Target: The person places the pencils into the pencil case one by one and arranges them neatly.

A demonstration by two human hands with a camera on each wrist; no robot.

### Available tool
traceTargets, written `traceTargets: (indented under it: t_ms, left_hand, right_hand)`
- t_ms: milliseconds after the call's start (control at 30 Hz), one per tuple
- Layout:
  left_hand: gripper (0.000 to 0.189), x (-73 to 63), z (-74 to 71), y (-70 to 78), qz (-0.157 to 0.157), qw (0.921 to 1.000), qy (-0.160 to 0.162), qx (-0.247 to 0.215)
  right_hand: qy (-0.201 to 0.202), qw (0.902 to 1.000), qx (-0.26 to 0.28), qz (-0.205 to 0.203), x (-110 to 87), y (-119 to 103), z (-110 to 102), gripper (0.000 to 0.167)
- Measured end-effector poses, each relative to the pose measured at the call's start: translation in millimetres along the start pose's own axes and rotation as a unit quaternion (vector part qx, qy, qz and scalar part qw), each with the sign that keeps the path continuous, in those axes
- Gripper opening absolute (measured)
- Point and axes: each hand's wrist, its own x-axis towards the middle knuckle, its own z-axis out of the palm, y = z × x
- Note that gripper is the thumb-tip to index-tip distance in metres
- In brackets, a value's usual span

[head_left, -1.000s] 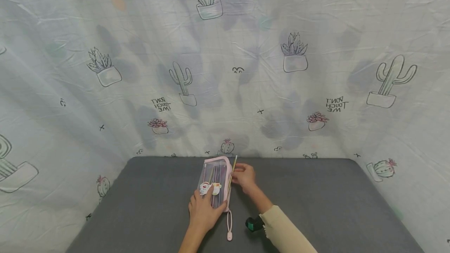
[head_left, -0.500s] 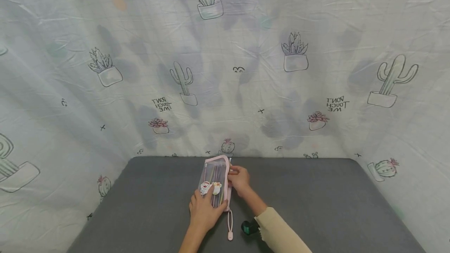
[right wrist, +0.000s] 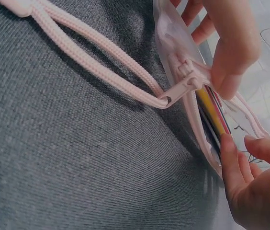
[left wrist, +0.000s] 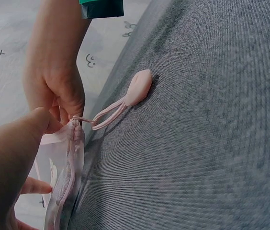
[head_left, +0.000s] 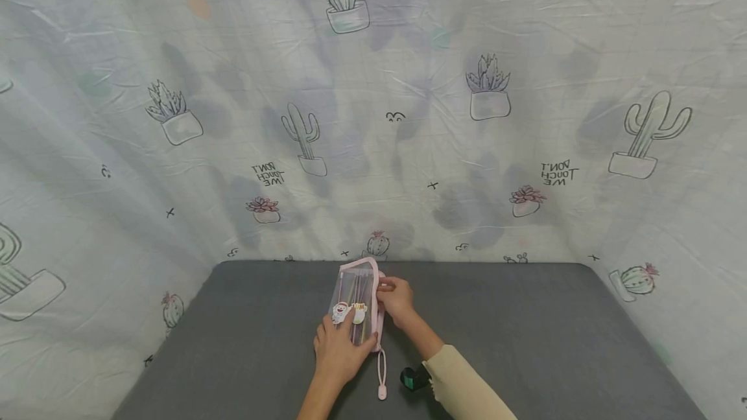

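Observation:
A clear pencil case (head_left: 356,290) with pink edging stands tilted on the table, cartoon stickers on its face. My left hand (head_left: 341,349) grips its near end, fingers spread over the face and thumb beside the zip pull (right wrist: 178,91). In the right wrist view the zip is undone, and several slim pencils (right wrist: 211,108), one yellow, lie inside. At this open side is my right hand (head_left: 397,300), index fingertip over the pencils and thumb apart from it near the far rim (right wrist: 254,115). I cannot tell whether it holds a pencil.
A pink cord loop with a toggle (head_left: 382,392) hangs from the zip onto the grey table (head_left: 525,342). A dark green-marked device (head_left: 414,378) sits at the right wrist, near a cream sleeve (head_left: 467,384). A cactus-print curtain (head_left: 432,148) encloses the back and sides.
A striped pencil stood beyond the case's right edge in my right hand; it has gone down into the case. My right hand moved slightly left to the opening. My left hand stayed put.

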Motion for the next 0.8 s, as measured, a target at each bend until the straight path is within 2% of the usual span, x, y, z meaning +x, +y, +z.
traceTargets:
  t_ms: [267, 600, 800]
  left_hand:
    - [0.078, 0.6, 2.2, -1.6, -0.005, 1.0000, 0.002, -0.001]
    - [0.079, 0.0, 3.4, -2.1, 0.003, 0.9998, 0.016, 0.015]
    - [0.084, -0.1, 7.3, -3.4, 0.004, 0.9996, 0.018, 0.022]
  right_hand:
    - [-0.026, 0.9990, 0.035, 0.005, -2.1, 2, -15, 0.033]
    - [-0.033, 0.9958, 0.085, 0.003, -2.5, 2, -35, 0.035]
    - [-0.032, 0.9947, 0.097, -0.001, -5.4, 1, -48, 0.038]
